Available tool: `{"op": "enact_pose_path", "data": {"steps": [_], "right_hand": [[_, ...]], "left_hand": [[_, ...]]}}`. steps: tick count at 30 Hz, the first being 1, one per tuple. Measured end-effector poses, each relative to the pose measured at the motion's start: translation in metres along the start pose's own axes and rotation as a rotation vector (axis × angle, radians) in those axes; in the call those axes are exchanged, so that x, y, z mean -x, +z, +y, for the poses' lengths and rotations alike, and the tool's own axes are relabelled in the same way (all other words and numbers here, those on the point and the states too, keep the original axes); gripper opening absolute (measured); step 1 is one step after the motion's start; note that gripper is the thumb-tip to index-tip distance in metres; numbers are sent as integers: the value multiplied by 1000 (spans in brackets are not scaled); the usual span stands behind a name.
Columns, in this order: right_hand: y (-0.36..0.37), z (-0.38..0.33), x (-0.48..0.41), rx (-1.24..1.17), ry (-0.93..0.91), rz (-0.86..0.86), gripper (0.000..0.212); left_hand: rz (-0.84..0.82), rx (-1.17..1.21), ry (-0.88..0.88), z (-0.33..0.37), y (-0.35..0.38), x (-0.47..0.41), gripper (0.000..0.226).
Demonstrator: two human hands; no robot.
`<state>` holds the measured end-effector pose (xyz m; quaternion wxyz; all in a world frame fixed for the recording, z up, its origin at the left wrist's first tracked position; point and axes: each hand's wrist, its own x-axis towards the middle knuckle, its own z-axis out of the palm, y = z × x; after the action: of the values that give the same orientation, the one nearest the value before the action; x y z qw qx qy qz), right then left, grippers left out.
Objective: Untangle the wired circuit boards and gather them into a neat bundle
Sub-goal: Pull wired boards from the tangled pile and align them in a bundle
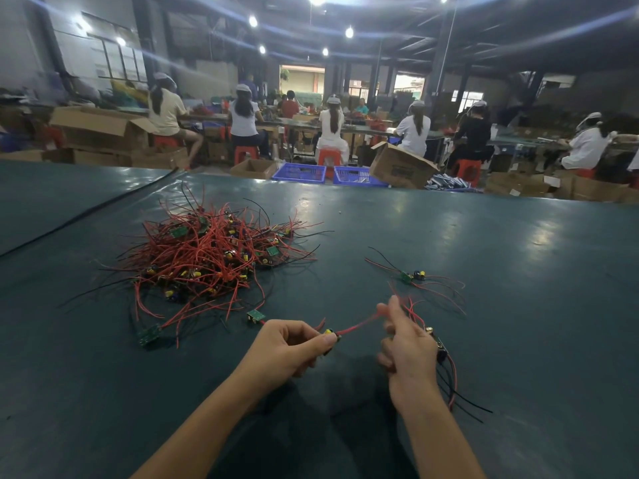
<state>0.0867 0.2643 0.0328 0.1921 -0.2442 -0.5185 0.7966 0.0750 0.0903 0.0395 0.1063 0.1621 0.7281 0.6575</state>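
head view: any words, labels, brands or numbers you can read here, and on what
Nothing here is legible.
Tilted cardboard box past the table: dark print on its side, too blurred to read.
Green circuit board near the wire pile: markings too small to read.
Board pinched in the left hand: blurred, nothing readable.

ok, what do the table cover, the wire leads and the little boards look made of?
Table cover: dark green sheet, probably vinyl or rubber; semi-gloss, it mirrors the ceiling lamps. Wire leads: red and black plastic-looking insulation, thin and limp, holding loose curves. Boards: rigid green laminate, likely fibreglass PCB; the finish is too small to judge.
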Motion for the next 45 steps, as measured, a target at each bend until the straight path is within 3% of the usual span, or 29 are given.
{"op": "enact_pose_path", "data": {"steps": [3, 6, 15, 18, 21, 23, 26, 28, 30, 32, 35, 39, 42, 45], "right_hand": [[12, 12, 15, 167, -44, -131, 38], [19, 21, 27, 255, -149, -233, 28], [-8, -5, -6, 36, -60, 99, 21], [-1, 1, 6, 183, -95, 0, 29], [15, 11, 26, 329, -158, -212, 34], [19, 19, 36, 409, -199, -285, 37], [16, 17, 35, 416, -227, -220, 42], [13, 11, 28, 405, -213, -138, 41], [8, 1, 20, 268, -142, -95, 37], [-1, -8, 11, 234, -138, -45, 38], [-17, -16, 0, 481, -292, 50, 44], [-30, -20, -6, 910, -407, 176, 46], [-32, -20, -2, 1154, -409, 252, 38], [-33, -20, -1, 1226, -388, 272, 25]], "left_hand": [[47, 16, 15, -3, 1, -1, 27], [16, -25, 45, -6, 0, -1, 30], [-181, -72, -46, 0, 8, 6, 23], [-66, 11, -50, 2, 12, 8, 28], [104, 81, 1, 1, 13, 4, 32], [74, 57, 9, 2, 11, 3, 21], [-114, 33, 17, -1, 9, 3, 22], [-84, -150, 86, -7, 7, 2, 22], [155, -528, 253, -17, -2, -2, 16], [305, -828, 345, -24, -14, -4, 27], [284, -1070, 132, -34, -32, -10, 58], [309, -1141, -43, -40, -40, -13, 56], [380, -1159, 54, -43, -44, -15, 47], [380, -1072, 111, -45, -45, -15, 36]]}}
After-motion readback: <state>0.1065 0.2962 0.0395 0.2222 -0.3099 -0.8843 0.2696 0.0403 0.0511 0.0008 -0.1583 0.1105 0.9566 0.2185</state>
